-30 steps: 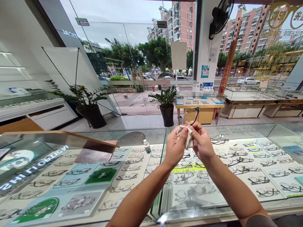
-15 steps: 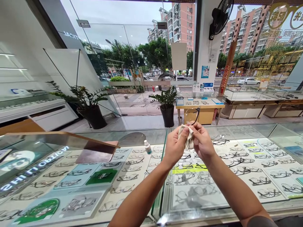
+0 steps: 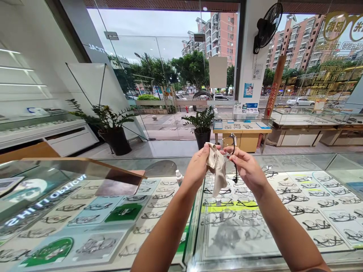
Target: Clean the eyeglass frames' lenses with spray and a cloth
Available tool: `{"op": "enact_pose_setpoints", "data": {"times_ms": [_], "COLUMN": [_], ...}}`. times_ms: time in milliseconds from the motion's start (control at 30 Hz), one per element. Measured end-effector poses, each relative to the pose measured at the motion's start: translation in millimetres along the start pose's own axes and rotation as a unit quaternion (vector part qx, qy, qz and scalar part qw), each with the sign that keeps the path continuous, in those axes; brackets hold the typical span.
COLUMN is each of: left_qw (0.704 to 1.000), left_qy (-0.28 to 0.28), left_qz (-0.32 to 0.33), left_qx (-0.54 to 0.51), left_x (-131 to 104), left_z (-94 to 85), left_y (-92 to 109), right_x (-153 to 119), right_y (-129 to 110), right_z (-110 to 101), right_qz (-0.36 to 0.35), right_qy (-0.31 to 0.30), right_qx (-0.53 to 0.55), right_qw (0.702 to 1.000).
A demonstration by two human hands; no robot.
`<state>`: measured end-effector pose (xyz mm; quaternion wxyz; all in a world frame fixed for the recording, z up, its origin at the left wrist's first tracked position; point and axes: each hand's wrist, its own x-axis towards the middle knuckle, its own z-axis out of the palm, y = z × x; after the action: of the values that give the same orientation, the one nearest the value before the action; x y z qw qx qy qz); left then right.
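Both of my hands are raised over the glass display case. My left hand (image 3: 199,163) pinches a cream cleaning cloth (image 3: 219,174), whose loose end hangs down. Close beside it, my right hand (image 3: 247,166) grips a pair of eyeglasses (image 3: 234,142) with dark temples, held upright on its side. One temple points up and the other hangs below the fingers. The cloth is next to the glasses; whether it touches a lens I cannot tell. Behind my left wrist stands a small white spray bottle (image 3: 179,176), partly hidden.
Rows of eyeglass frames lie inside the glass case (image 3: 227,241) below my hands. To the left is a tilted, wood-edged glass panel (image 3: 70,160). Beyond the case are potted plants (image 3: 202,130), a small display table (image 3: 244,130) and glass doors.
My hands have moved slightly apart. The cloth, earlier bunched around the glasses between both hands, now hangs from my left hand, and the glasses show more. The view has tilted up a little.
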<state>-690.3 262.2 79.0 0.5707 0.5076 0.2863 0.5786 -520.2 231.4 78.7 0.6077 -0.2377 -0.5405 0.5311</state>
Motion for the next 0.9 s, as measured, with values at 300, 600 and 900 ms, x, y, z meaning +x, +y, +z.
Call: {"op": "enact_pose_setpoints", "data": {"times_ms": [300,600,900], "left_qw": [1.0,0.997,0.996], "left_qy": [0.0,0.023,0.023], "left_qz": [0.007,0.019,0.017], "left_qx": [-0.01,0.07,0.087], "left_x": [4,2,9], "left_z": [-10.3,-16.7,-31.4], "left_y": [0,12,17], "right_x": [1,3,7], "right_y": [6,27,25], "right_z": [-1,9,2], "right_qz": [0.039,0.081,0.074], "right_qy": [-0.035,-0.026,0.055], "right_qx": [-0.03,-0.011,0.005], "right_qw": [0.998,0.996,0.996]}}
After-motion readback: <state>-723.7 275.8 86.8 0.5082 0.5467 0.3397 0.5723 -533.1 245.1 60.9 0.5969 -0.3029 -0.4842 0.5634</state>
